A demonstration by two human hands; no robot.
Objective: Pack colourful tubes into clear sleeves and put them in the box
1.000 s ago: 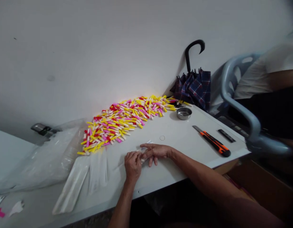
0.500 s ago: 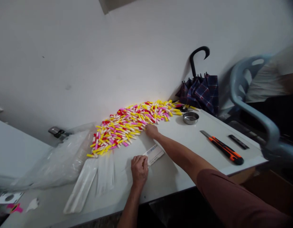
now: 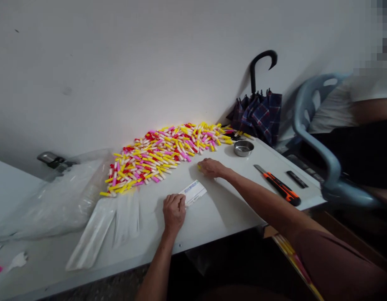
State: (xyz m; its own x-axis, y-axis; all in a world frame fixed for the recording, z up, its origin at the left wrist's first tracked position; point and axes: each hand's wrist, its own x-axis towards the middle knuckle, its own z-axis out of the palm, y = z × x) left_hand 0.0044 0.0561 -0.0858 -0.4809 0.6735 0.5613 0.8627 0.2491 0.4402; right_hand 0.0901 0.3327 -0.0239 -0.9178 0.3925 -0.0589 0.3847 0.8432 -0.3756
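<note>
A long heap of small capped tubes (image 3: pixel 168 152), yellow, pink, red and white, lies along the back of the white table (image 3: pixel 231 205). My right hand (image 3: pixel 212 167) rests closed just in front of the heap, with a bit of yellow tube showing at its fingertips. My left hand (image 3: pixel 174 211) is nearer the table's front edge, its fingers pinching the lower end of a small white printed packet (image 3: pixel 193 192) that lies flat on the table.
Clear plastic bags (image 3: pixel 64 200) and flat sleeves (image 3: pixel 96 234) lie at the left. A small steel bowl (image 3: pixel 243 148), an orange utility knife (image 3: pixel 279 186) and a black strip (image 3: pixel 296 179) are at the right. A plaid umbrella (image 3: pixel 259 113) leans on the wall. Another person sits on a grey chair (image 3: pixel 319 138).
My right hand left the packet, reached into the heap, and has drawn back a little toward me with a tube. My left hand stayed on the packet.
</note>
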